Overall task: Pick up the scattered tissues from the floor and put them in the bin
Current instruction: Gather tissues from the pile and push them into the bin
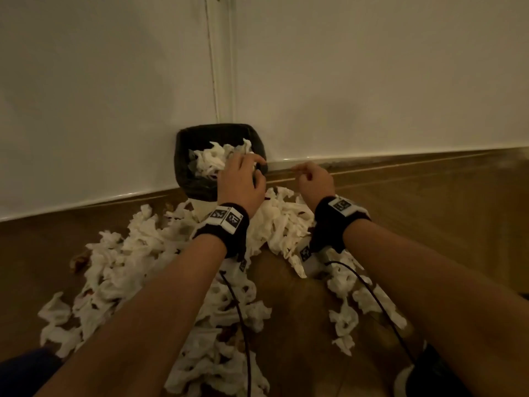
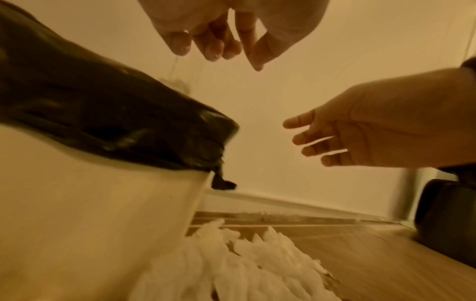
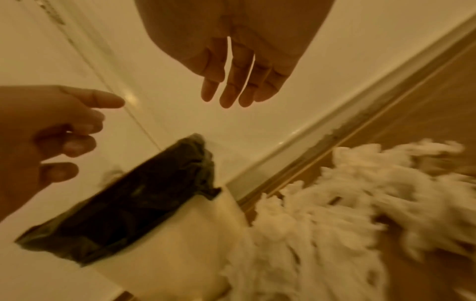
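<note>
From the head view, the bin [image 1: 186,167], lined with a black bag, stands on the wooden floor [image 1: 429,213] in the corner against the white wall [image 1: 372,81]. Crumpled white tissues [image 1: 213,159] lie inside it. The left hand [image 1: 240,181] is above the bin's near right corner, palm down, fingers bent loosely; the right hand [image 1: 315,180] is just to the right of the bin, over the skirting, fingers also loosely curled. Neither is seen holding anything. Both wrists wear black bands with printed markers. A large spread of scattered tissues [image 1: 137,253] covers the floor in front of the bin and runs back under both forearms, with more at the right side [image 1: 349,310].

From the left wrist view, the left hand [image 2: 219,30] hangs at the top with fingers curled downward, empty. The right hand [image 2: 373,130] reaches in from the right, its 4 fingers held straight and slightly apart, holding nothing. The bag-lined rim of the bin [image 2: 115,122] fills the left, and tissues [image 2: 244,264] lie on the floor below.

From the right wrist view, the right hand [image 3: 239,61] is empty, with fingers straight and close together. The left hand [image 3: 51,132] enters from the left with fingers loosely bent. The bin [image 3: 201,234] stands below, and blurred tissues [image 3: 347,203] lie beside it on the floor.
</note>
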